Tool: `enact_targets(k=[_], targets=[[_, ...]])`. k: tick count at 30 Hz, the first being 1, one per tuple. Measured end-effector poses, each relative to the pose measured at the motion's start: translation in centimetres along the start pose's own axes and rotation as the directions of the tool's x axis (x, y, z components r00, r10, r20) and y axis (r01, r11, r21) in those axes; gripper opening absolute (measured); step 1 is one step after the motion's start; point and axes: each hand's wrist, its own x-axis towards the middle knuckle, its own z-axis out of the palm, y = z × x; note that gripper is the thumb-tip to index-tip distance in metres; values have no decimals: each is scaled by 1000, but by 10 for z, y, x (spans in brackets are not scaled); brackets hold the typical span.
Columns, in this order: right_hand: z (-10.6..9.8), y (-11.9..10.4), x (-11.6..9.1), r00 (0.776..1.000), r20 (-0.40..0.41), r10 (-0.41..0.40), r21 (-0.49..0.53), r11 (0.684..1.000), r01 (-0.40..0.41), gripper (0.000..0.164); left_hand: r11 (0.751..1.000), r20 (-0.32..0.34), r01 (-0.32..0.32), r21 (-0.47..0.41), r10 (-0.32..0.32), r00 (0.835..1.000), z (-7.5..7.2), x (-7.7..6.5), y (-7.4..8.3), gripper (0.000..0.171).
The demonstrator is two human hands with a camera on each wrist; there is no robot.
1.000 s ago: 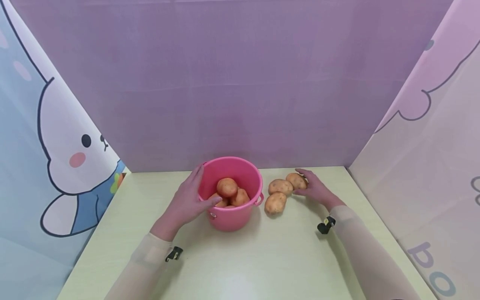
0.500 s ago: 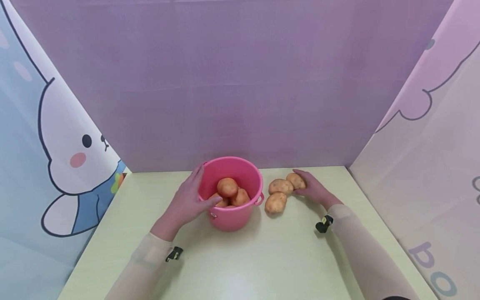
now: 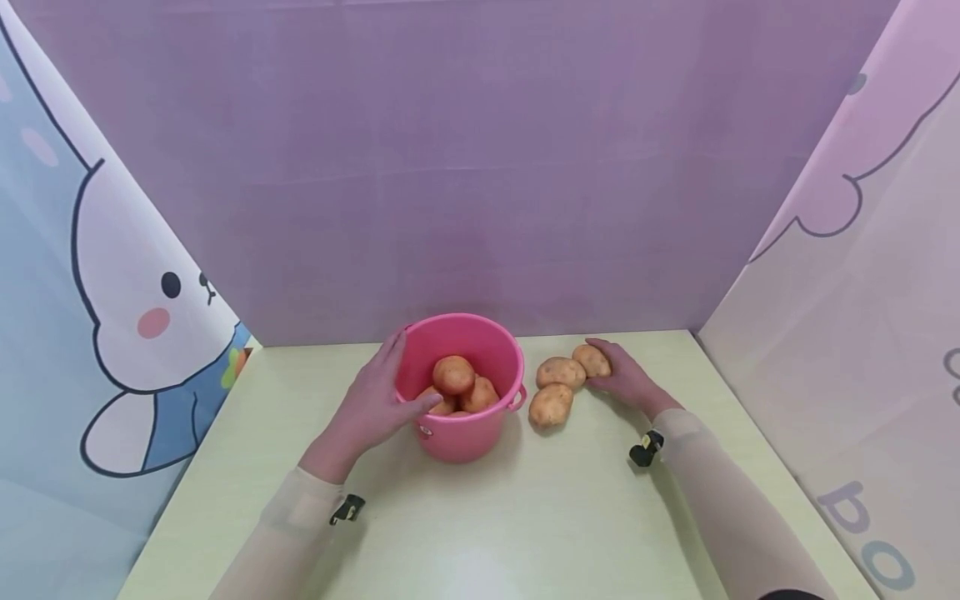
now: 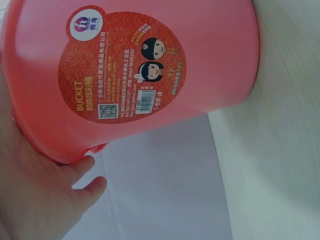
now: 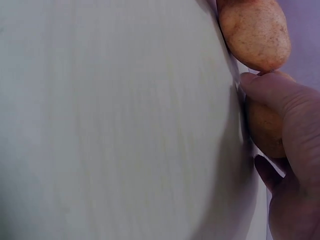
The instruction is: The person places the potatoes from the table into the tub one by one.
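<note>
In the head view my left hand rests on the left rim of a pink bucket, fingers extended along its outside and thumb over the front rim. Several potatoes lie inside. The left wrist view shows the bucket's red printed label beside my fingers. To the bucket's right, my right hand holds the farthest potato, with fingers behind it and thumb at its front. That potato shows between thumb and fingers in the right wrist view, partly hidden by the hand.
Two more potatoes, one behind and one in front, lie between the bucket and my right hand. All stand on a pale wooden tabletop. A purple backdrop rises at the table's far edge, with printed panels on both sides.
My right hand has moved slightly left and closed around the farthest potato. My left hand and the bucket have stayed in place.
</note>
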Motion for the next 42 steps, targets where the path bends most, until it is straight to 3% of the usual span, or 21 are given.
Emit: enact_targets(k=[11,26,33,42], targets=[[3,-2,-1,998,-46,31,-42,999,-33,85,1000,4,4,7,-4,1000,-1,-1,1,125],[-1,0,-4,992,-87,87,19,996,-86,79,1000,3,1,16,-1,1000,-1,-1,2,124],[-5,-2,-7,986,-96,134,4,991,-134,74,1000,1,0,5,0,1000,0,0,1,125],[-9,-5,-7,985,-100,140,8,990,-140,71,1000,-6,-15,23,15,1000,-1,-1,0,125]])
